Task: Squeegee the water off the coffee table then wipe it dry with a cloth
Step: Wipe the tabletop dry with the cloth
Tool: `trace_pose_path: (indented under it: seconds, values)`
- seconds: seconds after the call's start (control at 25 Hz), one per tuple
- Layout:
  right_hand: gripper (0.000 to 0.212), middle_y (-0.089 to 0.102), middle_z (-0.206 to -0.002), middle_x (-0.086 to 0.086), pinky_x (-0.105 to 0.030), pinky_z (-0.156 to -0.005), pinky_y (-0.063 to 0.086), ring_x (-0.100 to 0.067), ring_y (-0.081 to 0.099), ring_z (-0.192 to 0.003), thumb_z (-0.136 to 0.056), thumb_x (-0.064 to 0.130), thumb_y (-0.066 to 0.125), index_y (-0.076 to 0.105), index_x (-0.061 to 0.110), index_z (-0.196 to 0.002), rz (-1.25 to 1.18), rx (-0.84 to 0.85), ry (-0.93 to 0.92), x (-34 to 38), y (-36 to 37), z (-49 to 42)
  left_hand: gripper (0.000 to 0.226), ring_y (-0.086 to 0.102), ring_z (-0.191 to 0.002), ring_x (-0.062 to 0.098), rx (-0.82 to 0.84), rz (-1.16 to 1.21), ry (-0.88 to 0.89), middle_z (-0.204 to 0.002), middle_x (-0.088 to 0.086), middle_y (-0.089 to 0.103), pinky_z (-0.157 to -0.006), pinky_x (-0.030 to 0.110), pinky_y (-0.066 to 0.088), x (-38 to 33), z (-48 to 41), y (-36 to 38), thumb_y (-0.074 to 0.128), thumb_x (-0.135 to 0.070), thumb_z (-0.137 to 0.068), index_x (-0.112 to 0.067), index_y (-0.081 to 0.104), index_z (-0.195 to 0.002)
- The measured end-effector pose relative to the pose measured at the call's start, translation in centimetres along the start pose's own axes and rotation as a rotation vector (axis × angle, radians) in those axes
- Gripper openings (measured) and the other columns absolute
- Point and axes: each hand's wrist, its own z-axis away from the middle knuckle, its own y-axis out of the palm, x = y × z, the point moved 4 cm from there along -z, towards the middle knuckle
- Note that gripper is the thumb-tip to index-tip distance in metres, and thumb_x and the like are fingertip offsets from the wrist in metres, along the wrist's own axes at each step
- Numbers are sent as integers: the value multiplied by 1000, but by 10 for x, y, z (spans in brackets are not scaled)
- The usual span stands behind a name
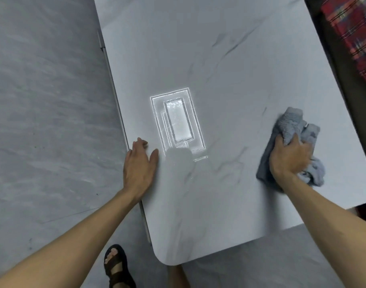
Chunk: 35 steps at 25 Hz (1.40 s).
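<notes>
A white marble-patterned coffee table (198,59) fills the middle of the head view, with a bright ceiling-light reflection near its left side. My right hand (289,156) presses a bunched grey-blue cloth (294,125) onto the tabletop near the right edge, fingers closed over it. My left hand (139,163) lies flat on the table's left edge, palm down, fingers apart, holding nothing. No squeegee is in view.
Grey marbled floor (43,100) lies to the left and below the table. A red plaid fabric (352,34) sits beyond the table's right edge at the top right. My sandalled foot (115,265) stands by the table's near corner.
</notes>
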Motion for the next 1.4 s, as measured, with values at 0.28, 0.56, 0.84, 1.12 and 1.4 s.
trace_pose_path:
  seconds: [0.28, 0.56, 0.84, 1.12, 1.4]
  values:
    - [44, 53, -115, -16, -45, -91, 41, -35, 49, -107, -88, 50, 48, 59, 24, -122, -74, 132, -429, 101, 28, 122, 43, 49, -113, 16, -24, 402, -178, -134, 0, 49, -88, 29, 37, 44, 23, -18, 45, -46, -96, -25, 34, -132]
    - [47, 55, -118, -8, -43, -88, 40, -29, 50, -103, -82, 54, 50, 51, 41, -127, 15, 425, -1399, 120, 44, 259, 48, 47, -124, 15, 53, 411, -150, -144, 8, 47, -93, 25, 34, 61, 54, -22, 44, -49, -96, -24, 32, -136]
    - [54, 51, -130, -5, -41, -84, 41, -24, 47, -106, -80, 57, 57, 51, 42, -131, 255, 582, -1846, 27, 21, 217, 54, 43, -131, 27, 223, 56, 46, -145, 11, 43, -103, 37, 39, 52, 100, 5, 43, -49, -96, -18, 29, -138]
    - [45, 51, -130, -15, -49, -95, 39, -40, 46, -117, -82, 39, 55, 61, 20, -122, 96, 198, -838, -66, -6, 97, 59, 1, -151, 21, 265, -75, 125, -163, 8, 3, -118, 41, 22, 52, 121, 35, 40, -47, -98, -13, 27, -144]
    - [51, 49, -129, -22, -48, -100, 32, -41, 47, -117, -89, 48, 47, 53, 22, -132, -3, -8, 104, -33, 3, 140, 46, 49, -129, 22, 252, 282, 15, -146, 1, 46, -94, 28, 34, 68, 111, 14, 44, -41, -97, -21, 33, -137]
